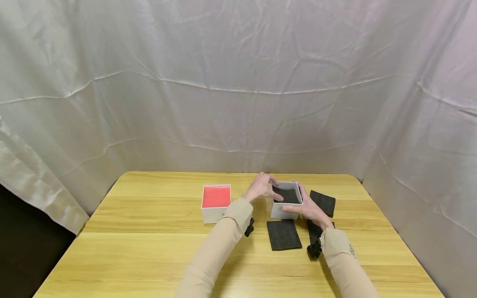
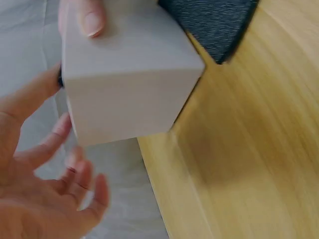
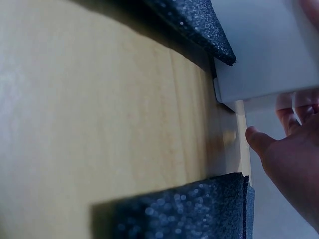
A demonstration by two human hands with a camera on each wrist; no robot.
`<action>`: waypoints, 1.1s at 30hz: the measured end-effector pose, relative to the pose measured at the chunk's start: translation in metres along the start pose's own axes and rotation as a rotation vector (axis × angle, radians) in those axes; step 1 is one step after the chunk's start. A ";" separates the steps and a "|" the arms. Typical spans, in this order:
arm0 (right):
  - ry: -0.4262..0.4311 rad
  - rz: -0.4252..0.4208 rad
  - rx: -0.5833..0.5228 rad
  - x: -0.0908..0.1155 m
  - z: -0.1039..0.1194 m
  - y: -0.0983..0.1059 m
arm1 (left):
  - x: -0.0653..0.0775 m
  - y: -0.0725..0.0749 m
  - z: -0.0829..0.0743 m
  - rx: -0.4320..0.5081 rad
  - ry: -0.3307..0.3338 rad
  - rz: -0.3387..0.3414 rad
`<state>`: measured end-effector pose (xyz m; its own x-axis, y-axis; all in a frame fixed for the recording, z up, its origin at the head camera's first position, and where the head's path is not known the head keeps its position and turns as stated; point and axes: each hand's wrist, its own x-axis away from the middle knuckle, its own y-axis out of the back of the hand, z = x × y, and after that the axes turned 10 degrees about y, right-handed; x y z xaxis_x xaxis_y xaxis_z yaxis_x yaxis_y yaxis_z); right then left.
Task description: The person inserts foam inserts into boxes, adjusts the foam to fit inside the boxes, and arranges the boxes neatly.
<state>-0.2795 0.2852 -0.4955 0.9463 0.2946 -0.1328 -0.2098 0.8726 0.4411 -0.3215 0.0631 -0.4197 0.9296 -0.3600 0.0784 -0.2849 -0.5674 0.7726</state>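
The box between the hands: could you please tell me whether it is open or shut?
Open: in the head view, the box has no lid on, and black foam shows inside its rim.

A pale, creased curtain (image 1: pixel 238 111) fills the frame's upper half and right edge, faintly pink at upper right, behind a yellowish wood table (image 1: pixel 130 256) with rounded far corners across the bottom, while a dark patch (image 1: pixel 30 244) shows at lower left.

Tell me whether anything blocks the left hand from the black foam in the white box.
Nothing visible does: the white box is open on top, and the left hand has its thumb at the black foam inside. The right hand holds the box's side.
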 end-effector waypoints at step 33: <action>-0.035 0.022 0.004 -0.002 -0.002 -0.001 | 0.004 -0.018 -0.003 -0.096 0.146 -0.083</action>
<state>-0.2822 0.2848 -0.4974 0.9496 0.3000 -0.0915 -0.2299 0.8643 0.4473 -0.3125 0.0742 -0.4309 0.9751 -0.1995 0.0970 -0.1886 -0.5151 0.8361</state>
